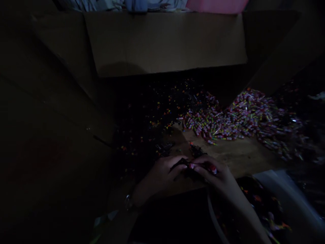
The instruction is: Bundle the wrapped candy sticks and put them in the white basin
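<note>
The scene is very dark. My left hand [162,173] and my right hand [215,174] meet low in the middle, over a brown cardboard surface [241,154]. Both are closed in a pinch around a small dark piece [186,165] held between their fingertips; I cannot make out what it is. A small dark clump [196,150] lies just beyond my fingers. A wide heap of small pink, white and yellow wrapped pieces [241,118] spreads behind and to the right of my hands.
A cardboard box wall [165,44] stands upright at the back, with flaps angling out to both sides. Scattered small coloured bits [152,118] lie in the shadow on the left. A clear plastic bag [279,200] with colourful pieces lies at the lower right.
</note>
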### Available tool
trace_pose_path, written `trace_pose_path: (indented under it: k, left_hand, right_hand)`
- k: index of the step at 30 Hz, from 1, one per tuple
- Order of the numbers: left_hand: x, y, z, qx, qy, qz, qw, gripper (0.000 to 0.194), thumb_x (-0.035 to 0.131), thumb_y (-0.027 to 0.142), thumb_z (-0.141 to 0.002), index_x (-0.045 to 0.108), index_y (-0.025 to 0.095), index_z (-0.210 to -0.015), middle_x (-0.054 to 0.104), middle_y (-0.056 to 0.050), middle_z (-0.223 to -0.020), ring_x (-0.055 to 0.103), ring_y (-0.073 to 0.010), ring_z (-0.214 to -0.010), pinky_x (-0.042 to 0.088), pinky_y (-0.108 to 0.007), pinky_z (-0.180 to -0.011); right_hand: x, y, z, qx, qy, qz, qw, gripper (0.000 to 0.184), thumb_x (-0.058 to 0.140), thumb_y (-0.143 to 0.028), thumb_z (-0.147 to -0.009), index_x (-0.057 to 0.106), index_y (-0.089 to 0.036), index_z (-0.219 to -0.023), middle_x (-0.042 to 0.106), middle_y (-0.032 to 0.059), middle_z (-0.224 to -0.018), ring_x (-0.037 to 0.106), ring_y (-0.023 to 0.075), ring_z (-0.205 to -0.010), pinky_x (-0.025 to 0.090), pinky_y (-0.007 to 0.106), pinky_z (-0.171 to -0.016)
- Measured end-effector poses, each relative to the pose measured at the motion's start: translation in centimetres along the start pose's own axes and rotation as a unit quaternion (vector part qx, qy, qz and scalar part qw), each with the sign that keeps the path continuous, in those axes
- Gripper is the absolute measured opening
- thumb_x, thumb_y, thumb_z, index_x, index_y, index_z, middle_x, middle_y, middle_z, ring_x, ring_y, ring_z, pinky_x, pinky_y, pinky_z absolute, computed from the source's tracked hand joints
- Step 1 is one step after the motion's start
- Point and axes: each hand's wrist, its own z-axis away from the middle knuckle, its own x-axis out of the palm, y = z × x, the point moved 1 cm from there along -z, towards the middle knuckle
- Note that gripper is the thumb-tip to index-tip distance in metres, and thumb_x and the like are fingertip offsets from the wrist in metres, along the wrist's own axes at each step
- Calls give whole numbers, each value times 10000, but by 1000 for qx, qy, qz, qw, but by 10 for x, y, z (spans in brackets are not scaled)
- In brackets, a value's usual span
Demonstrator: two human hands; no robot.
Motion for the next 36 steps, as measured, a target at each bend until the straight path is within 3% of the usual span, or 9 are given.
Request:
trace_pose_path:
  k: [7, 12, 18, 25, 27, 29, 32, 34, 36]
  left_hand:
    - [-1, 0, 2, 25, -27, -1, 999, 326, 460, 307, -929, 558, 215, -1225, 637, -44, -1188, 586, -158, -1073, 414, -254, -932]
    - [-4, 8, 1, 1, -75, 18, 997, 243, 442, 287, -936, 632, 195, -1055, 684, -14, -986, 614, -133, -879, 426, -214, -791]
    - [-12, 15, 2, -26, -159, 60, 985, 246, 457, 234, -923, 640, 191, -1082, 677, -22, -1049, 599, -146, -943, 405, -210, -844]
    - [10, 4, 0, -37, -254, 49, 965, 321, 407, 338, -938, 615, 195, -1136, 692, -13, -879, 608, -121, -717, 447, -186, -637]
    - [16, -4, -10, 17, -230, 8, 973, 339, 418, 378, -933, 587, 202, -1168, 685, -34, -993, 617, -141, -820, 465, -215, -727]
    - [17, -18, -23, 33, -121, -107, 986, 371, 436, 409, -920, 557, 193, -1196, 637, -80, -1137, 585, -189, -991, 442, -300, -883]
    - [10, -47, -42, -37, 55, -324, 944, 353, 444, 357, -916, 561, 131, -1160, 594, -161, -1175, 503, -282, -1131, 315, -516, -1018]
    - [4, -63, -50, -49, 70, -392, 916, 256, 486, 258, -891, 597, 119, -1075, 606, -170, -1123, 486, -317, -1141, 210, -629, -1034]
    - [1, -72, -54, -32, 52, -404, 913, 184, 509, 164, -857, 620, 127, -1000, 628, -140, -1044, 516, -297, -1094, 214, -626, -1042]
  right_hand:
    - [-1, -4, 3, -80, -42, 31, 995, 134, 558, -250, -889, 629, -263, -1002, 663, 26, -987, 610, 170, -947, 470, 266, -819]
    - [-3, -3, 4, -91, -61, 42, 993, 138, 562, -253, -886, 641, -247, -999, 674, 51, -965, 628, 183, -909, 498, 281, -771]
    - [12, 8, 8, -167, 2, 18, 986, 126, 596, -206, -852, 654, -236, -959, 659, 42, -837, 627, 163, -756, 491, 272, -635]
    - [8, 31, 18, -109, -12, 61, 992, 73, 629, -290, -831, 675, -235, -848, 669, 27, -763, 634, 167, -709, 511, 268, -640]
    - [-3, 42, 18, -75, -14, 88, 993, 114, 598, -303, -852, 665, -234, -914, 671, 44, -862, 639, 185, -817, 516, 290, -725]
    - [-17, 55, 18, -39, 19, 140, 989, 218, 540, -327, -881, 640, -222, -1043, 630, 89, -1018, 618, 211, -931, 509, 331, -798]
    - [-36, 72, 17, -14, 111, 221, 969, 376, 474, -357, -890, 576, -161, -1193, 514, 170, -1174, 597, 247, -951, 507, 397, -807]
    - [-41, 75, 18, -12, 145, 238, 960, 412, 449, -361, -893, 543, -148, -1233, 491, 184, -1204, 593, 256, -951, 497, 422, -822]
    - [-39, 72, 17, -4, 123, 209, 970, 411, 421, -349, -910, 498, -182, -1277, 540, 155, -1184, 592, 249, -988, 485, 410, -853]
